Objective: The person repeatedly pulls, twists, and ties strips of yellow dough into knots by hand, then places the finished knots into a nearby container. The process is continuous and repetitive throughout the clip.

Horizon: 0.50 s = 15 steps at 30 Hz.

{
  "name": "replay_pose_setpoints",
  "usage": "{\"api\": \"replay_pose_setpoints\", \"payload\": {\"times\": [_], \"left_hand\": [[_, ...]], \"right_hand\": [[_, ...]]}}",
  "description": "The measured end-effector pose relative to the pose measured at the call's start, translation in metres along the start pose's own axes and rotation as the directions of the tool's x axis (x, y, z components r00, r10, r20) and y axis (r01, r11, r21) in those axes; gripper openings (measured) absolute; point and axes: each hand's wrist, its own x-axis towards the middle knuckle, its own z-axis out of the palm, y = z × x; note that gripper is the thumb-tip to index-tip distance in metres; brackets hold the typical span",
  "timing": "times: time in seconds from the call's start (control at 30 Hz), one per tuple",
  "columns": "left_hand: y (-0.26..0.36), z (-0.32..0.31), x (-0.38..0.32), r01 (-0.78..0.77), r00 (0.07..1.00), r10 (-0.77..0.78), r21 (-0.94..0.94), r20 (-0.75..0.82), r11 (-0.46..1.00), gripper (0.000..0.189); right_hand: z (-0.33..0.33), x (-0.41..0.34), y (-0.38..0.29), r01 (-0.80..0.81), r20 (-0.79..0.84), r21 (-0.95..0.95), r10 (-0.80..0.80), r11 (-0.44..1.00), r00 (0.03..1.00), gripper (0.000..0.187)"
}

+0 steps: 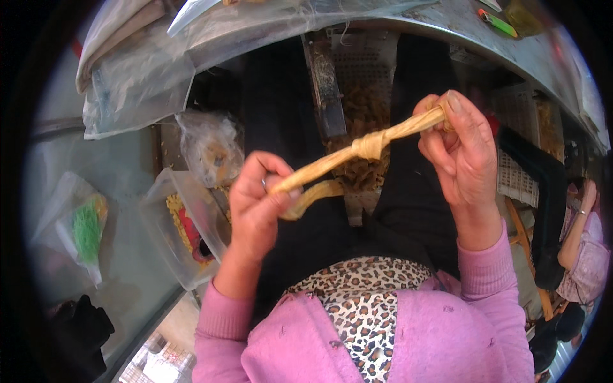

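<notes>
A yellowish, ribbed strip (368, 145), which looks like tofu skin, is stretched across my lap with a knot at its middle. My left hand (261, 196) pinches the lower end between thumb and fingers. From beneath that hand a loose yellow tail (318, 195) curls to the right. The other end is gripped in my right hand (459, 143), raised higher, with a bit of strip folded around the fingertips. Behind the knot, between my knees, a perforated plastic basket (366, 52) holds several similar yellow-brown pieces (366, 103).
Left of me stand a clear plastic bin (172, 249) with yellow bits and a red object, and a clear plastic bag (210, 148). A bag with green strands (87, 230) lies farther left. A green lighter (498, 23) rests on the metal table (407, 16). Another person (582, 258) sits at right.
</notes>
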Motion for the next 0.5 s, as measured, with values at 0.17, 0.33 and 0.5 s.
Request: {"api": "replay_pose_setpoints", "payload": {"times": [0.17,0.33,0.5], "left_hand": [[0.008,0.010,0.011,0.083,0.984,-0.111,0.189,0.141,0.978,0.023],[0.023,0.011,0.036,-0.018,0.986,-0.015,-0.197,-0.166,0.980,0.027],[-0.008,-0.025,0.032,0.067,0.980,-0.068,-0.009,-0.188,0.998,0.021]], "right_hand": [[0.014,0.023,0.012,0.121,0.047,-0.259,-0.112,0.958,0.993,0.027],[0.031,0.065,0.025,0.302,0.183,-0.654,-0.242,0.694,0.953,0.023],[-0.002,0.049,0.056,0.208,0.166,-0.801,-0.126,0.562,0.978,0.018]]}}
